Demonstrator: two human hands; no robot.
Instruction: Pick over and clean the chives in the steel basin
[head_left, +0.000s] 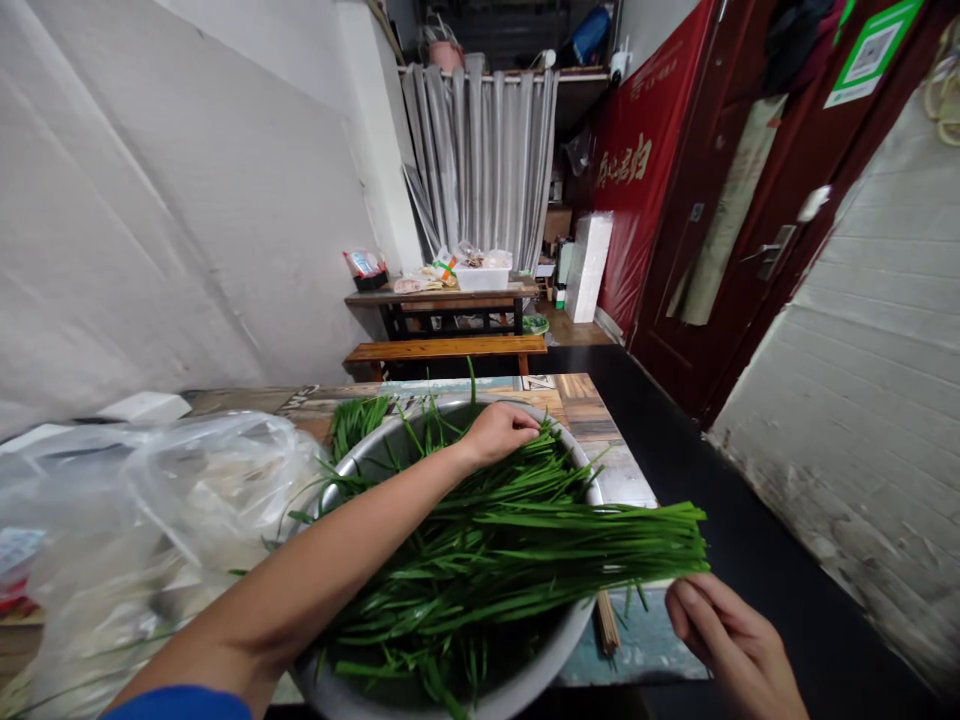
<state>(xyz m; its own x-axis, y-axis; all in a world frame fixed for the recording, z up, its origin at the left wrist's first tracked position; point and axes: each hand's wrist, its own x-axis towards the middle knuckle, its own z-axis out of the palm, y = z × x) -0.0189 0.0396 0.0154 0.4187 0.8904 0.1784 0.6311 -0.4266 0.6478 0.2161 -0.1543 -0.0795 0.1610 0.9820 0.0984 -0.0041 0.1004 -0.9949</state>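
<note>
1. A wide metal bowl [561, 640] stands on the near tabletop [649, 645], heaped with long green stalks [465, 545].
2. Many stalks run left to right, and one thick bunch sticks out over the bowl's right rim, its even ends pointing right.
3. The left arm, in a blue sleeve [180, 703], reaches from the near left across the bowl. The left hand [499, 435] is at the far right part of the heap, fingers curled inward and tips at the stalks; whether they are clamped on any, I cannot tell.
4. The right hand [735, 635] is right of the bowl, just beside the bunch's ends. Its thumb and fingertips are drawn close to one another; I cannot tell if a stalk is between them.
5. A smaller pile of greens [358, 422] lies just beyond the bowl's far left rim.
6. Clear plastic bags [244, 455] with pale contents fill the left of the tabletop.
7. A bundle of thin sticks [607, 625] lies beside the bowl's near right rim.
8. Farther off are a wooden bench [446, 348] and a table bearing a white container [484, 279].
</note>
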